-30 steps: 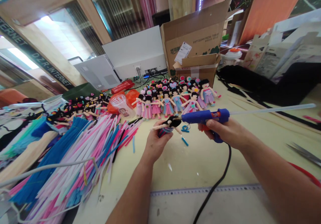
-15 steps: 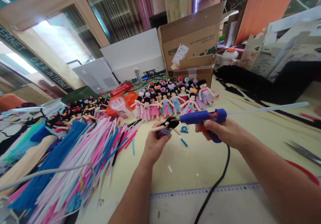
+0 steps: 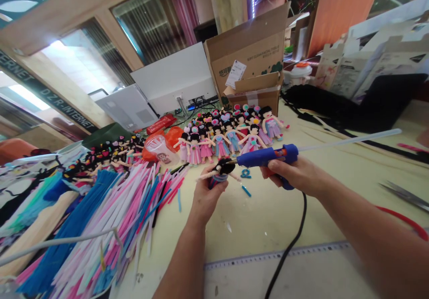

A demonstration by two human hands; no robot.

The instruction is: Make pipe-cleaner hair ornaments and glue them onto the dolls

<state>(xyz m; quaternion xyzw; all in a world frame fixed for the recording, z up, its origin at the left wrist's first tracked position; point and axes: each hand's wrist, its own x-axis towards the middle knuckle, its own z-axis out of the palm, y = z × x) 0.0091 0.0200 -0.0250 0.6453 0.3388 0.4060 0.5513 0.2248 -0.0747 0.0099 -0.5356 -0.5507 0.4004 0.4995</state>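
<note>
My left hand (image 3: 208, 197) is closed around a small black-haired doll (image 3: 219, 176) with pale arms spread to both sides. A blue glue gun (image 3: 264, 157) is gripped in my right hand (image 3: 295, 174), its nozzle at the doll's black hair. A clear glue stick (image 3: 351, 140) juts from the gun's back end, and a black cord (image 3: 291, 250) hangs below it. Just right of the doll, a blue curled piece (image 3: 246, 173) and a short blue piece (image 3: 246, 191) lie on the table.
Several finished dolls (image 3: 231, 133) stand behind my hands. Pink, white and blue pipe cleaners (image 3: 110, 214) cover the left side. Scissors (image 3: 405, 195) lie at the right, a ruler strip (image 3: 268, 254) in front. Cardboard boxes (image 3: 248, 53) stand at the back.
The view has shifted slightly. The gun's nozzle has come closer to the doll's hair, and the doll has turned a little. Both hands keep their holds.
</note>
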